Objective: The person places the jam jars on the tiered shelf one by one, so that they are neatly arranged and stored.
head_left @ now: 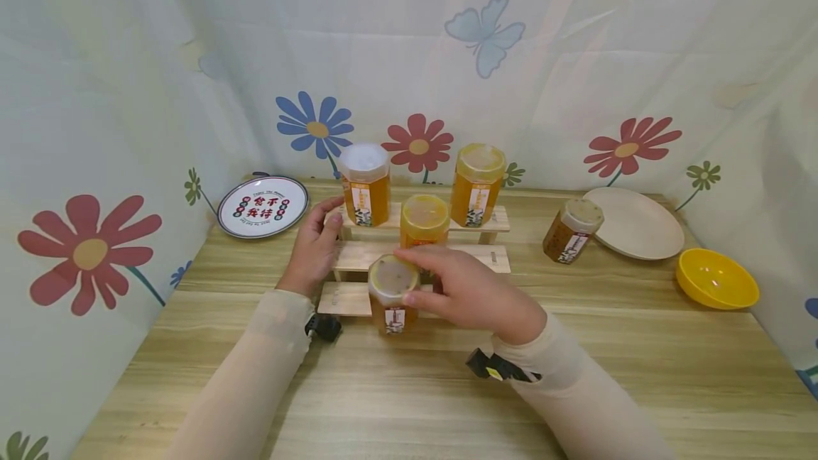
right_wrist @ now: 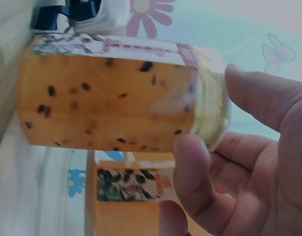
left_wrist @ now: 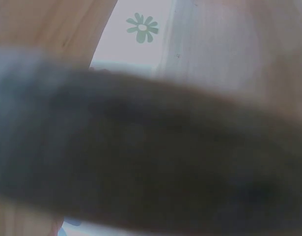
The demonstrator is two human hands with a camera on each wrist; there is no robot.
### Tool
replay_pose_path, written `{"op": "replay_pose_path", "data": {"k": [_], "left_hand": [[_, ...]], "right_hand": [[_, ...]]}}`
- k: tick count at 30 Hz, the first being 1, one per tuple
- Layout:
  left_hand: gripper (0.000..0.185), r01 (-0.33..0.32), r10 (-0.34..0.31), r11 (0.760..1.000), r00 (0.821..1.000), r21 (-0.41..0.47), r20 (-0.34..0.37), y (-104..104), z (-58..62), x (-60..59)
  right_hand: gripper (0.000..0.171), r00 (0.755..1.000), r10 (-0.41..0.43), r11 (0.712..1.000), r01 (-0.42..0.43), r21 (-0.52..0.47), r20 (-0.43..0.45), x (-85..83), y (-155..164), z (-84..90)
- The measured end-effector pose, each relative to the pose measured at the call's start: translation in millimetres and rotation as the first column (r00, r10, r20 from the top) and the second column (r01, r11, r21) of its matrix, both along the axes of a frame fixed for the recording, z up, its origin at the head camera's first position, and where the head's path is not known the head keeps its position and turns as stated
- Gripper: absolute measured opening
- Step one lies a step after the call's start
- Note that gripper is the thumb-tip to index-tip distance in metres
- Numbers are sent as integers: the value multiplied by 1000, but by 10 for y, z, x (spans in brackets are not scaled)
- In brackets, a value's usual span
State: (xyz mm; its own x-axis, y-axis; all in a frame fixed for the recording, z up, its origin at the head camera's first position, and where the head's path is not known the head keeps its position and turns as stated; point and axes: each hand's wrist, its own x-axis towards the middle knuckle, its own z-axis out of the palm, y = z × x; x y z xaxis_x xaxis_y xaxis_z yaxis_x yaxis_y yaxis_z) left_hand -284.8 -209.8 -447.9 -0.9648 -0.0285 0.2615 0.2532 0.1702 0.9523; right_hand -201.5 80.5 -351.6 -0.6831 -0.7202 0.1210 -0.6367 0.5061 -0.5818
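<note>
My right hand [head_left: 469, 289] pinches the lid of a jar [head_left: 391, 314] of orange preserve with dark seeds, between thumb and fingers. The jar is upright in front of the lowest step of a small wooden stepped stand [head_left: 345, 299]. In the right wrist view the seeded jar [right_wrist: 106, 98] is close, its lid between thumb and fingertips. My left hand [head_left: 316, 243] grips the stand's left end at the top step, beside a white-lidded honey jar [head_left: 368, 194]. A blurred dark shape covers most of the left wrist view.
A yellow-lidded jar [head_left: 424, 222] stands on the middle step, another yellow-lidded jar [head_left: 478, 187] on the top step. To the right are a second seeded jar [head_left: 571, 233], a beige plate [head_left: 639, 226] and a yellow bowl [head_left: 716, 279]. A printed plate [head_left: 263, 206] lies back left.
</note>
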Motion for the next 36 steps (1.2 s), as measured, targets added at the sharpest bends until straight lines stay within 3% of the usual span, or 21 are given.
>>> {"op": "replay_pose_path", "data": {"k": [12, 22, 28, 36], "left_hand": [[43, -10, 10, 1000, 1000, -5, 9, 5, -6, 15], [43, -7, 8, 1000, 1000, -6, 22, 10, 5, 15], [43, 0, -2, 1000, 999, 26, 49, -3, -20, -10], [42, -6, 6, 1000, 1000, 13, 28, -6, -20, -5]], "right_hand": [[66, 996, -41, 987, 53, -151, 80, -6, -197, -196], [64, 983, -48, 948, 100, -302, 175, -6, -360, -338], [64, 980, -50, 935, 115, -335, 194, -20, -429, -385], [64, 979, -57, 925, 125, -358, 195, -42, -472, -453]]}}
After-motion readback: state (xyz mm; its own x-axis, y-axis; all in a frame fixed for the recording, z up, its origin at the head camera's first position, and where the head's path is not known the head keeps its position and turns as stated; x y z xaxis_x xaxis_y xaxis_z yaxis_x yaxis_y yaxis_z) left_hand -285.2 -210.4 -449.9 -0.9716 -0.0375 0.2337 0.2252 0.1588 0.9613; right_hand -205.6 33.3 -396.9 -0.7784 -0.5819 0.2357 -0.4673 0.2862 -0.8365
